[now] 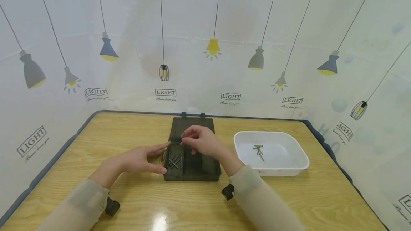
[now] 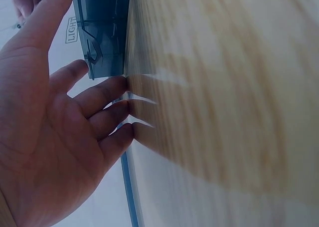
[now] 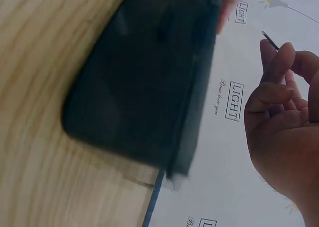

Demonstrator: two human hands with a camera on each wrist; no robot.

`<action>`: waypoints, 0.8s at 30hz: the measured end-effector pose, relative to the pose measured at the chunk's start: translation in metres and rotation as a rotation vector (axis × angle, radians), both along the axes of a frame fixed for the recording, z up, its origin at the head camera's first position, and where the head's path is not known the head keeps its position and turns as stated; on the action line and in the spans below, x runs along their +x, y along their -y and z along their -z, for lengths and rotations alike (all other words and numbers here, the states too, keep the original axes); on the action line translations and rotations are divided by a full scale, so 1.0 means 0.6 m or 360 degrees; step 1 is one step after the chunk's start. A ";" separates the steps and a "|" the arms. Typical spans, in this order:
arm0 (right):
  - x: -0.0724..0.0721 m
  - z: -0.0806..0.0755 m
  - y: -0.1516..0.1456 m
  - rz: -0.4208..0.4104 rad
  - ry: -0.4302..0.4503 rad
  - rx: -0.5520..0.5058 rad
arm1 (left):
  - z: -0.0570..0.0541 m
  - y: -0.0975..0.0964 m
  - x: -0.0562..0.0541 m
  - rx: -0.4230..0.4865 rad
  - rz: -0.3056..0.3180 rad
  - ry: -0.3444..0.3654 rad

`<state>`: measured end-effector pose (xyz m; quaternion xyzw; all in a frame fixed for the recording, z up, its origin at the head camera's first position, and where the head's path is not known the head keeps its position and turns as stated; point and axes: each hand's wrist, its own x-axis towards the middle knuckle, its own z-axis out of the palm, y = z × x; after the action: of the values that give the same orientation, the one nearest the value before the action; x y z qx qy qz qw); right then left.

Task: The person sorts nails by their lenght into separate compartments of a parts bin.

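Observation:
A dark see-through plastic compartment box [image 1: 191,174] lies on the table with its lid [image 1: 192,122] swung back. Several long screws [image 1: 174,161] lie crossed in its front left compartment. Over the box, my right hand [image 1: 205,141] pinches a thin screw between thumb and index finger; in the right wrist view the pointed end of this screw [image 3: 269,39] sticks out past the fingertips. My left hand [image 1: 138,159] is spread at the box's left side, thumb at the front left corner and fingers along the side wall. Its fingertips [image 2: 118,85] reach down to the tabletop.
To the right stands a white plastic tray [image 1: 273,171] with several brass-coloured screws [image 1: 259,150] in it. The wooden table [image 1: 135,202] has a dark edge, and a pale curtain printed with lamps [image 1: 192,20] hangs behind and at the sides.

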<state>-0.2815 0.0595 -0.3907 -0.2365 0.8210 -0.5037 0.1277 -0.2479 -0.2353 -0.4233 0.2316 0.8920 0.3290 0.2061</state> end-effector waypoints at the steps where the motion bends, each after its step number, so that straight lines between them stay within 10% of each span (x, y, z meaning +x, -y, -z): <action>1: 0.001 0.002 0.004 -0.0007 0.0009 -0.0005 | 0.000 0.000 0.000 -0.0003 -0.0001 0.0001; 24: 0.007 0.042 0.027 -0.0060 0.0096 0.0210 | -0.002 -0.001 0.002 0.0000 -0.0006 0.0025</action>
<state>-0.2773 0.0434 -0.4161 -0.2277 0.8436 -0.4529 0.1773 -0.2469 -0.2347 -0.4220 0.2272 0.8908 0.3311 0.2126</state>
